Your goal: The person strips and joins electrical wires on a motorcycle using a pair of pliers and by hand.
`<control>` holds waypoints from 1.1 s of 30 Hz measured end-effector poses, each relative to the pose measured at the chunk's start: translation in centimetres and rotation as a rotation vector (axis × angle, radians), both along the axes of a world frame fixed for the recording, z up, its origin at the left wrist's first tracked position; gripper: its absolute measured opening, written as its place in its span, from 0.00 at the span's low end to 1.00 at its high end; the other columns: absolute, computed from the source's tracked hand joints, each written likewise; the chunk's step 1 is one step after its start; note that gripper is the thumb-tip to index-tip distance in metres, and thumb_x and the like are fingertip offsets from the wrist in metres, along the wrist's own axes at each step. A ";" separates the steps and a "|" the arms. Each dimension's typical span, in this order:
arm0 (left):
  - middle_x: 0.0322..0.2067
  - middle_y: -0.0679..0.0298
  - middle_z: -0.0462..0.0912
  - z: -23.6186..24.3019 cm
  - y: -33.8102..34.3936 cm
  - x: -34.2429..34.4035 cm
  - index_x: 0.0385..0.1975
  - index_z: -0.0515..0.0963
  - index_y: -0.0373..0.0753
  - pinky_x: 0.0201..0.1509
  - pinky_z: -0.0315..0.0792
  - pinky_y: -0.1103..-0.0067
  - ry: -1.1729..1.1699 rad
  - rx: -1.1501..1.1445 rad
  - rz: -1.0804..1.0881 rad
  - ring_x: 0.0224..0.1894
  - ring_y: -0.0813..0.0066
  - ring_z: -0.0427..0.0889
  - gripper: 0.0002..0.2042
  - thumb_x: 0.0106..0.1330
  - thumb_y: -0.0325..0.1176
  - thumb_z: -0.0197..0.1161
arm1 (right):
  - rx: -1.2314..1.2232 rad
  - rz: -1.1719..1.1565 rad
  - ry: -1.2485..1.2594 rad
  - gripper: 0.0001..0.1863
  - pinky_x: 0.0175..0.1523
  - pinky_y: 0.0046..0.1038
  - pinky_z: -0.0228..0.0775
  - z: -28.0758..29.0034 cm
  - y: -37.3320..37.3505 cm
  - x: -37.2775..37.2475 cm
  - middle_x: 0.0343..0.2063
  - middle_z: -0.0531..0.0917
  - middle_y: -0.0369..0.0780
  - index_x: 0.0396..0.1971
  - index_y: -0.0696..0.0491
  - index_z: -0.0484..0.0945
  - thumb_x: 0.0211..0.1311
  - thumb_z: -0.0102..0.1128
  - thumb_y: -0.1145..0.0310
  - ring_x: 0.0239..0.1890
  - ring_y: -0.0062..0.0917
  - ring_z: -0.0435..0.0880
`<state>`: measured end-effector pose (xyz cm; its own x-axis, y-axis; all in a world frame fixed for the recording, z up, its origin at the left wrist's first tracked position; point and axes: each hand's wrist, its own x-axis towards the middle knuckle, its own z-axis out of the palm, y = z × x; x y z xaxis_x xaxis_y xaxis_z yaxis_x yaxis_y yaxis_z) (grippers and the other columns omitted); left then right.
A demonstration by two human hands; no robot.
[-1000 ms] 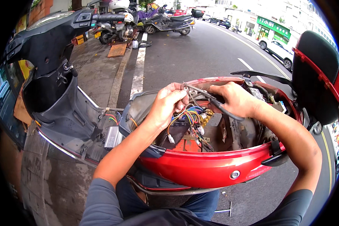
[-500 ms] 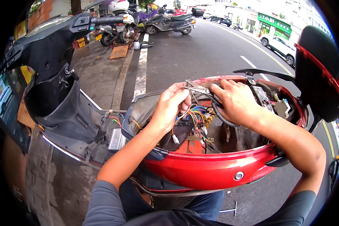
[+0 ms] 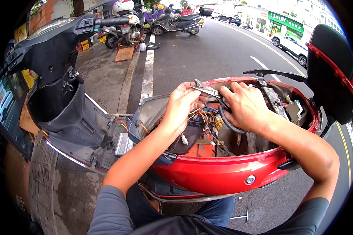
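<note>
Over the opened body of a red scooter (image 3: 208,172), my right hand (image 3: 247,103) is closed around a pair of scissors (image 3: 208,90). Their dark looped handle hangs below my fingers, and the metal blades point left, slightly apart. My left hand (image 3: 178,105) is closed in a pinch right at the blade tips. What it holds there is too small to make out, perhaps a wire end. Beneath both hands lies a tangle of coloured wires (image 3: 202,115). A white plug connector (image 3: 184,139) dangles from it beside my left wrist.
The raised black seat (image 3: 331,72) stands at the right. A silver finned box (image 3: 123,144) sits on the footboard at left, below the handlebar (image 3: 113,21). A T-shaped metal tool (image 3: 246,215) lies on the ground. Another scooter (image 3: 178,24) is parked beyond.
The scissors have tilted slightly, their blades now sloping more down to the right. My left hand has shifted a little, its lower fingers extending further right. Both hands stay close together.
</note>
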<state>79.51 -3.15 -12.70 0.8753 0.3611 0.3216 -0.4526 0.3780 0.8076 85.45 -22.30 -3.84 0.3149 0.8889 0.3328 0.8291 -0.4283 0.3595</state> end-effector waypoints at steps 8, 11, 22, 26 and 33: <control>0.38 0.61 0.85 -0.3 -0.4 0.4 0.43 0.74 0.37 0.39 0.76 0.80 0.018 0.014 0.041 0.37 0.77 0.83 0.07 0.69 0.28 0.60 | 0.013 0.017 0.042 0.17 0.36 0.40 0.75 -0.2 -0.2 0.5 0.29 0.78 0.45 0.39 0.56 0.74 0.51 0.66 0.65 0.31 0.42 0.83; 0.35 0.63 0.85 -0.6 0.0 0.5 0.42 0.75 0.39 0.37 0.74 0.82 0.021 0.061 0.034 0.34 0.80 0.81 0.06 0.68 0.29 0.61 | 0.002 0.044 0.101 0.16 0.35 0.41 0.76 -0.1 -0.4 1.0 0.25 0.80 0.47 0.39 0.56 0.75 0.53 0.64 0.65 0.29 0.44 0.83; 0.30 0.63 0.83 -0.7 0.2 0.0 0.43 0.74 0.38 0.24 0.61 0.88 0.025 0.059 0.023 0.22 0.87 0.70 0.07 0.68 0.27 0.58 | 0.022 0.218 0.694 0.14 0.36 0.36 0.72 1.1 -0.6 2.8 0.24 0.81 0.49 0.35 0.61 0.78 0.59 0.62 0.64 0.28 0.39 0.82; 0.29 0.62 0.81 -0.5 0.1 -0.2 0.43 0.74 0.37 0.23 0.60 0.88 0.029 0.032 0.006 0.21 0.87 0.68 0.07 0.68 0.27 0.57 | 0.001 0.169 0.835 0.16 0.39 0.38 0.72 1.3 -0.7 3.0 0.23 0.81 0.51 0.34 0.61 0.78 0.58 0.60 0.60 0.28 0.41 0.82; 0.25 0.65 0.77 -0.7 0.4 -0.3 0.42 0.75 0.36 0.20 0.58 0.89 0.013 -0.001 -0.044 0.17 0.89 0.64 0.06 0.67 0.25 0.56 | -0.087 0.014 1.014 0.17 0.31 0.26 0.70 2.8 -1.0 2.7 0.22 0.79 0.38 0.36 0.57 0.79 0.62 0.59 0.57 0.25 0.21 0.78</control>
<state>79.20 -2.74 -13.42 0.8946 0.3225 0.3094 -0.4248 0.3983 0.8130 88.15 -23.33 -1.05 0.4017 0.9033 -0.1508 0.7656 -0.4216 -0.4859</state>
